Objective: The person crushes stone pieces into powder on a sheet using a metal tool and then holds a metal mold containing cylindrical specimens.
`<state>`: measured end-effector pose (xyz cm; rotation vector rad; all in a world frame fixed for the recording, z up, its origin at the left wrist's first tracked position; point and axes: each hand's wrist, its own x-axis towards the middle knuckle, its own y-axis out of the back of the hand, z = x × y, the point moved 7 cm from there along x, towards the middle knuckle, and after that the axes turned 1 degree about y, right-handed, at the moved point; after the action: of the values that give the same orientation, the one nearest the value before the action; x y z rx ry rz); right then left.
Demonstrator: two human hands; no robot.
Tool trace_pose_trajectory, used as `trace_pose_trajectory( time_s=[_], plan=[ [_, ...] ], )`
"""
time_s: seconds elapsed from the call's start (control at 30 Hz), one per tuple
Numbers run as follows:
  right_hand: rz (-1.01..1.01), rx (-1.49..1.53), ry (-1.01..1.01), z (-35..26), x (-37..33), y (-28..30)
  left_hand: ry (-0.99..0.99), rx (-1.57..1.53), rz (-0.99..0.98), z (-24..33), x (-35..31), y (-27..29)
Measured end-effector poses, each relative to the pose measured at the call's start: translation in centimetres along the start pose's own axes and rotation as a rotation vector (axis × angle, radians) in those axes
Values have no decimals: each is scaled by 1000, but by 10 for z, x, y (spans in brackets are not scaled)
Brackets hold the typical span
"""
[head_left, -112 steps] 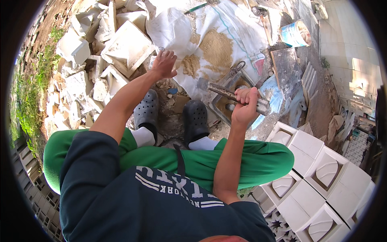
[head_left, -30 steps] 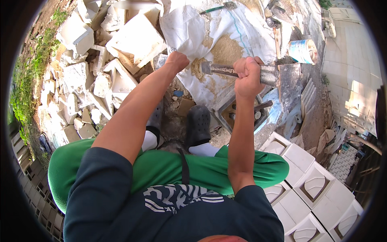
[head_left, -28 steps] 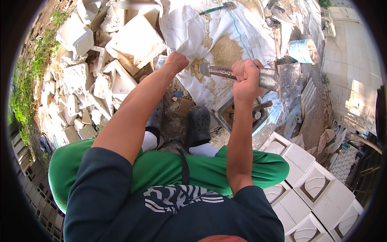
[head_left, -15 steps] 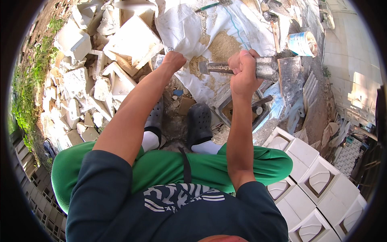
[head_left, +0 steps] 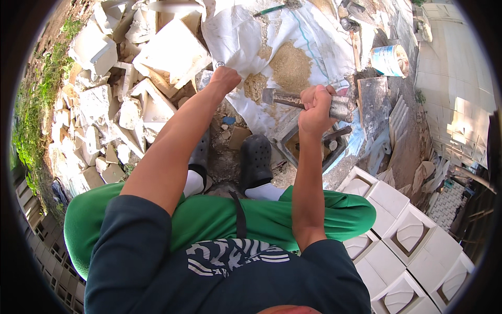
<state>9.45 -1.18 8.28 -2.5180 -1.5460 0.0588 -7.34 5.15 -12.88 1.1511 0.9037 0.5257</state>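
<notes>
Closest up there's a dark T-shirt [head_left: 230,285] and green pants [head_left: 277,214], with grey clogs [head_left: 256,159] planted on the dirt. Off to the right sit some pale blocks [head_left: 377,264] with recessed squares. Past the clogs is a square bin [head_left: 285,152] with a few things in it. The right hand [head_left: 317,107] has its grip wrapped tight around a grubby metal tool [head_left: 342,109], held sideways around the bin's far edge. The left hand [head_left: 225,80] is balled into a fist beside a white sheet [head_left: 230,36]; can't tell if there's anything inside that grip. Left of it is a heap of broken white chunks [head_left: 170,55]. Farther out: sand [head_left: 291,65] on the sheet, a blue-and-white bucket [head_left: 386,60] tipped over, and a green-handled tool [head_left: 269,10].
</notes>
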Motion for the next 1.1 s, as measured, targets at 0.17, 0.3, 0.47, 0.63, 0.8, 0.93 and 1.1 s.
trace_pose_trajectory(
  time_s=[0.17, 0.3, 0.47, 0.63, 0.8, 0.93, 1.1],
  plan=[
    [138, 13, 35, 27, -5, 15, -13, 18, 5, 4, 2, 0],
    [97, 229, -16, 41, 9, 11, -1, 24, -39, 7, 2, -1],
    [-61, 140, 1, -24, 16, -26, 35, 38, -91, 0, -4, 0],
    [-72, 25, 42, -15, 6, -33, 15, 29, -74, -1, 1, 3],
    [-112, -58, -23, 44, 11, -17, 6, 28, -53, 1, 2, -1],
    [-157, 132, -43, -4, 23, -21, 10, 44, -44, 1, 2, -4],
    [-144, 229, -23, -3, 16, -16, 2, 12, -27, -3, -1, 0]
  ],
)
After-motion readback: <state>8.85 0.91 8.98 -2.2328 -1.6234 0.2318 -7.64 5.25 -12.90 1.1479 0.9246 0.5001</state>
